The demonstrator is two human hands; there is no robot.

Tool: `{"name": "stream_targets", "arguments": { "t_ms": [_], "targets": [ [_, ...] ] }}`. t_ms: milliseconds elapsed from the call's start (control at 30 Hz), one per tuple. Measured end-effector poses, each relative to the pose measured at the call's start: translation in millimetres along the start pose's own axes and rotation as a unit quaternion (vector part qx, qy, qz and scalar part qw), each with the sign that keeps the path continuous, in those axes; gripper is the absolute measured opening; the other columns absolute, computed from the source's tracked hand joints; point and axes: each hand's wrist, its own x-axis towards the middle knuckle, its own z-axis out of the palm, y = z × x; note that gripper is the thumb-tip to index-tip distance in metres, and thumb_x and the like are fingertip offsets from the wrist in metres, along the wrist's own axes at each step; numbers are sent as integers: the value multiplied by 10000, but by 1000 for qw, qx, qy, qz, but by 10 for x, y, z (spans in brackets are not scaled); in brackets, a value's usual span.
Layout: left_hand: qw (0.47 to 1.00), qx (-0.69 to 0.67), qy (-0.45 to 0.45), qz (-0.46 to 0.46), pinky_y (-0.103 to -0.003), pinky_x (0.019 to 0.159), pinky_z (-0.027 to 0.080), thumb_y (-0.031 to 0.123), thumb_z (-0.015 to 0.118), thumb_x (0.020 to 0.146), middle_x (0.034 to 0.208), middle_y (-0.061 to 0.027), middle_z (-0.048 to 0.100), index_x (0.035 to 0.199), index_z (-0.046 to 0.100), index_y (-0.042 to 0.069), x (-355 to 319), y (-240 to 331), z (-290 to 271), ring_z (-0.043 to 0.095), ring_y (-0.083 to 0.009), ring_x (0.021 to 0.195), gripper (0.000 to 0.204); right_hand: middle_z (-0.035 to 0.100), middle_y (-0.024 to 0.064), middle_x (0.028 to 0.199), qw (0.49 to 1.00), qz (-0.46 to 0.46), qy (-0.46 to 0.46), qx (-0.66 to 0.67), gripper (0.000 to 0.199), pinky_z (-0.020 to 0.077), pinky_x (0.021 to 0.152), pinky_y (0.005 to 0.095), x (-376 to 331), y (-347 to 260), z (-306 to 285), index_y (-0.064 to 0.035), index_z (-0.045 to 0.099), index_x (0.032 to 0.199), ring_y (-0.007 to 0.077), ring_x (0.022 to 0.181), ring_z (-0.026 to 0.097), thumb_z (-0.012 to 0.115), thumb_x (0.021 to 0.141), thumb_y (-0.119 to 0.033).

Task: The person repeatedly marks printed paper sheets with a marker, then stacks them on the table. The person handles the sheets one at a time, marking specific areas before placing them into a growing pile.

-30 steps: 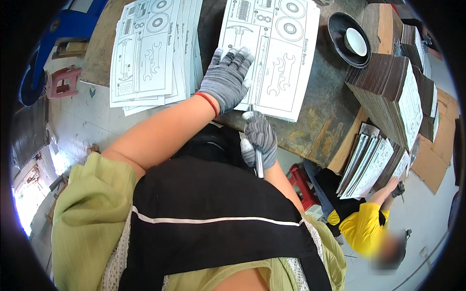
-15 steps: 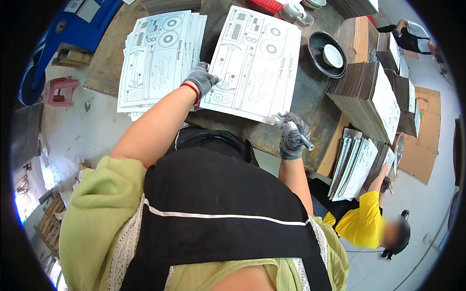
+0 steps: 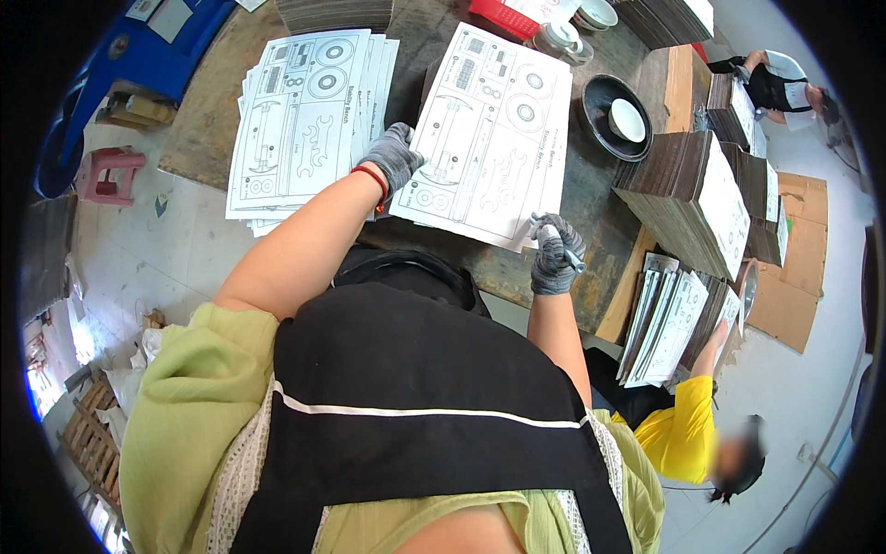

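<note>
Grey-gloved left hand [image 3: 395, 157]: flat, unclenched, pressing the printed sheet's [image 3: 489, 138] left edge.
Right hand [image 3: 555, 254]: clenched around a metal tool [image 3: 559, 247] at the sheet's lower right corner.

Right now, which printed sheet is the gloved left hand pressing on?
The left hand presses the single printed sheet lying alone at centre, not the fanned stack to its left.

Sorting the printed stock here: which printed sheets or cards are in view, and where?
White printed sheet: under left hand, black line drawings.
Sheet stack: table's left, same print.
Brown card stacks: right, white printed tops.
Right hand: grips a slim tool.
</note>
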Motion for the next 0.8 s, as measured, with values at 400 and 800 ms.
{"name": "stream_targets", "arguments": {
  "t_ms": [400, 800],
  "targets": [
    [973, -69, 210, -70, -284, 871, 462, -55, 623, 697, 1156, -162, 581, 1261, 434, -46, -78, -2604, -2307, 586, -227, 1013, 595, 546, 69, 594, 997, -48, -32, 52, 199, 478, 732, 350, 148, 135, 71, 14, 585, 657, 186, 609, 550, 496, 752, -137],
    [863, 447, 58, 228, -460, 1121, 111, 344, 358, 928, 1465, -58, 295, 1404, 309, 177, 476, 517, 429, 217, -223, 1373, 507, 502, 55, 611, 942, 38, -16, 333, 244, 440, 829, 480, 1099, 79, 755, 2, 577, 697, 198, 582, 469, 503, 817, -198]
  ]
}}
